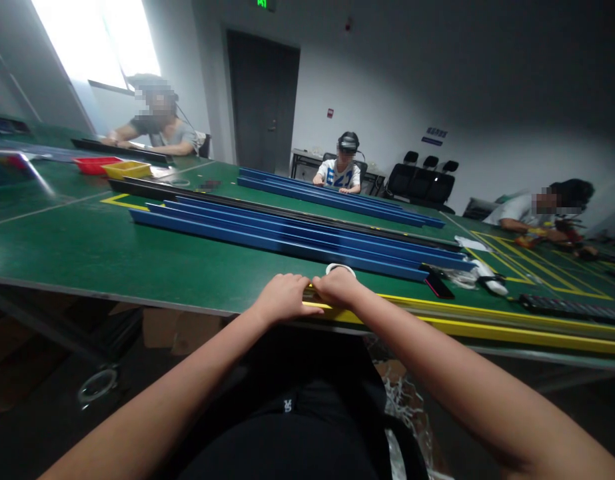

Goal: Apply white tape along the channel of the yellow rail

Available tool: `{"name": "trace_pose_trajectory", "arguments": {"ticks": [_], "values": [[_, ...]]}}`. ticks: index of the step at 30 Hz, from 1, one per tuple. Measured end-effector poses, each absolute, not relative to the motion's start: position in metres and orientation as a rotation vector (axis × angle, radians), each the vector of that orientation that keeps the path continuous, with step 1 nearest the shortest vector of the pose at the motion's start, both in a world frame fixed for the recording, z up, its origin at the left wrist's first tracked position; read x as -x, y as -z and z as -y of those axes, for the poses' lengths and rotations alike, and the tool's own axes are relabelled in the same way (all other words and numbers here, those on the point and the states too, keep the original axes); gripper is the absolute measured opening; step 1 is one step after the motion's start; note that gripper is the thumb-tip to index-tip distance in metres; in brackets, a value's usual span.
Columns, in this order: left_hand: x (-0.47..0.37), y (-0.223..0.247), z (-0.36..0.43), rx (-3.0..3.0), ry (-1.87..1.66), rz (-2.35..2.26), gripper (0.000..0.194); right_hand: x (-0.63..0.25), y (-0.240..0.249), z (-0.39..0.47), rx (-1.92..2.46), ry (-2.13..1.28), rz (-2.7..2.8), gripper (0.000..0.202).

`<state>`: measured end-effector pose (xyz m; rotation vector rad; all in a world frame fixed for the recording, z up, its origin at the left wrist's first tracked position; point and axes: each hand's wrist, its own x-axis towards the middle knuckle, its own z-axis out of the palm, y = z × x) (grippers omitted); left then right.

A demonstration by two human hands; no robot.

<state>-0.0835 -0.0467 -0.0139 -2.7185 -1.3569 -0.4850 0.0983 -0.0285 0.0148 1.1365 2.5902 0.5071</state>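
While yellow strip [487,329] lies on green table [217,267], dark door [262,107] stands beyond.

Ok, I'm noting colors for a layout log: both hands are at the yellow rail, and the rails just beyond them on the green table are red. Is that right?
Not quite: the rails just beyond the hands are blue, not red, as the head view shows. The left hand and right hand are at the yellow rail, and the table is green.
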Motion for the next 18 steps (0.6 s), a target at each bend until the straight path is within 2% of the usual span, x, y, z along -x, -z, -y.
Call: {"name": "trace_pose_trajectory", "arguments": {"ticks": [18], "values": [[0.0842,0.0147,0.0464,2.745,0.51,1.367,0.067,-0.0978,-0.0245,0.0304,-1.038,-0.53,-2.559,0.034]]}}
